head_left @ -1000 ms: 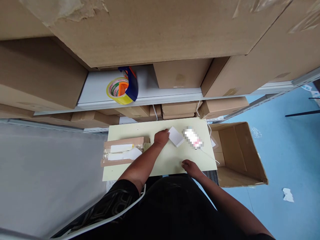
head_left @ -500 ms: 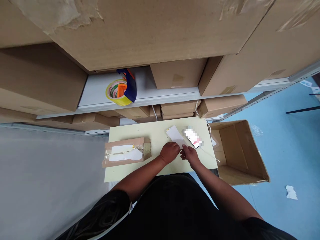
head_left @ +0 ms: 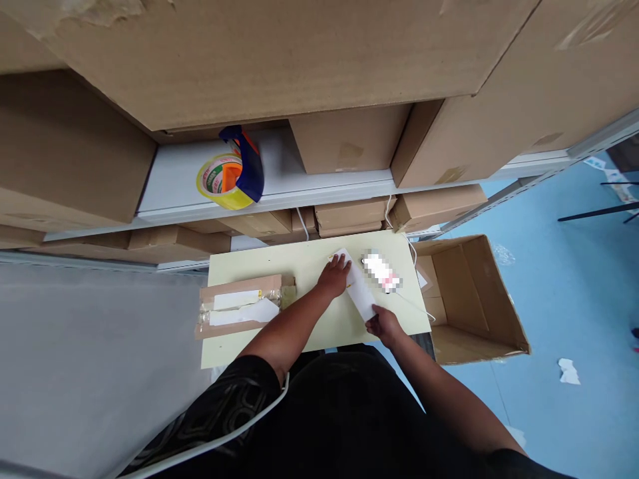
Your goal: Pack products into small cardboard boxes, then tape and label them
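Observation:
A long white paper strip (head_left: 361, 295) with small yellow marks lies slantwise over the cream table (head_left: 304, 266). My left hand (head_left: 334, 275) rests on its far end, fingers stretched out across the paper. At the near end, my right hand (head_left: 384, 324) pinches the strip's corner between thumb and fingers. Just right of the paper is a phone (head_left: 381, 270), its screen blurred out, with a white cable running from it. To the left lies a flat cardboard package (head_left: 244, 330) with clear tape and white paper pieces on top.
A tape dispenser (head_left: 249, 169) with a yellow roll sits on the white shelf (head_left: 172, 176), among large cardboard boxes (head_left: 279, 60) overhead. An open carton (head_left: 472, 293) stands at the table's right. A torn paper scrap (head_left: 568, 371) lies on the blue floor.
My left hand has moved up the paper and opened its fingers on the far end. My right hand has drawn toward me with the near end, and more of the strip shows.

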`<action>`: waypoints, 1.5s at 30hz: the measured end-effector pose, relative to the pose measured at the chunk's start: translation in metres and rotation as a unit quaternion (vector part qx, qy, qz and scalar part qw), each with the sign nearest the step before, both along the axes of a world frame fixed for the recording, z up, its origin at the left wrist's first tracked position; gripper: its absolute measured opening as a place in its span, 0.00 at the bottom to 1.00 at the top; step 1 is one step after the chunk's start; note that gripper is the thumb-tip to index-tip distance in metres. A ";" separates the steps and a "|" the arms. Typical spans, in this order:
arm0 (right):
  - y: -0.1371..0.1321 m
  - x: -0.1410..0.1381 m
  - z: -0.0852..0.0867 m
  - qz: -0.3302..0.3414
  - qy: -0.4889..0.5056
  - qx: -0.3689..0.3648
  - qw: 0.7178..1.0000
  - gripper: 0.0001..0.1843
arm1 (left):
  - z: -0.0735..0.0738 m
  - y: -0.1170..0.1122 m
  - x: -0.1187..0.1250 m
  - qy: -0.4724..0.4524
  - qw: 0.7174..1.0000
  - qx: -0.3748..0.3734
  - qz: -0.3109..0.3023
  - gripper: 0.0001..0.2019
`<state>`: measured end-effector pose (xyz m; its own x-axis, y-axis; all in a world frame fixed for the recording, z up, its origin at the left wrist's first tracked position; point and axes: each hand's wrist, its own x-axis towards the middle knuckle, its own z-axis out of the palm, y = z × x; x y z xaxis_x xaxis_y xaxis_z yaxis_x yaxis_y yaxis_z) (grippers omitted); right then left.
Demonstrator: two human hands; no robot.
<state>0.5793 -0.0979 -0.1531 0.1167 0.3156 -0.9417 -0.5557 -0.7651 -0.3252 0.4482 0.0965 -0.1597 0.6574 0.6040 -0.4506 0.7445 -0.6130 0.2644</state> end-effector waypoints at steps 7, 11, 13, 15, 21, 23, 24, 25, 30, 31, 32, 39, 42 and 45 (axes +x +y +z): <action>-0.064 0.011 0.008 0.091 -0.096 0.017 0.991 0.14 | -0.003 -0.004 -0.003 -0.004 1.000 0.005 -0.006 0.34; -0.025 0.022 0.008 0.281 -0.420 0.132 0.853 0.29 | -0.004 -0.004 -0.004 -0.005 1.000 0.009 -0.009 0.33; 0.006 0.019 0.005 0.347 -0.462 0.135 0.805 0.33 | -0.004 -0.004 -0.005 -0.009 1.000 0.009 -0.012 0.33; 0.032 0.014 0.001 0.374 -0.463 0.114 0.795 0.34 | -0.005 -0.003 -0.006 -0.016 1.000 0.010 -0.013 0.34; 0.069 0.008 -0.014 0.302 -0.352 0.038 0.885 0.19 | -0.005 -0.005 -0.007 -0.010 1.000 0.009 -0.012 0.34; 0.071 0.012 -0.017 0.286 -0.322 0.030 0.902 0.16 | -0.004 -0.005 -0.006 -0.011 1.000 0.010 -0.012 0.33; 0.070 0.014 -0.018 0.280 -0.311 0.028 0.908 0.15 | -0.004 -0.005 -0.005 -0.010 1.000 0.010 -0.013 0.33; 0.066 0.015 -0.018 0.272 -0.299 0.024 0.914 0.15 | -0.003 -0.005 -0.005 -0.009 1.000 0.010 -0.014 0.33; 0.024 0.012 -0.005 0.230 -0.253 0.022 0.940 0.16 | -0.002 -0.006 -0.002 -0.011 1.000 0.001 -0.002 0.34; 0.014 0.011 0.002 0.222 -0.250 0.027 0.942 0.17 | -0.001 -0.006 -0.001 -0.010 1.000 -0.003 -0.001 0.34; 0.005 0.011 0.009 0.214 -0.249 0.033 0.944 0.18 | 0.000 -0.006 0.000 -0.008 1.000 -0.008 0.000 0.34; 0.015 0.012 0.093 0.111 -0.239 0.213 0.941 0.20 | 0.057 0.000 -0.010 -0.151 0.980 -0.043 0.122 0.18; 0.038 0.006 0.136 0.065 -0.203 0.278 0.936 0.19 | 0.111 -0.006 -0.036 -0.283 0.908 -0.197 0.238 0.16; 0.055 -0.013 0.169 0.036 -0.151 0.331 0.931 0.17 | 0.172 -0.020 -0.077 -0.420 0.770 -0.370 0.306 0.21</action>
<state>0.5663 -0.0433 0.0161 0.3008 0.8322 -0.4657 -0.3167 -0.3735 -0.8719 0.3715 0.0767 0.0124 0.5998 0.6983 -0.3907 0.2088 0.3348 0.9189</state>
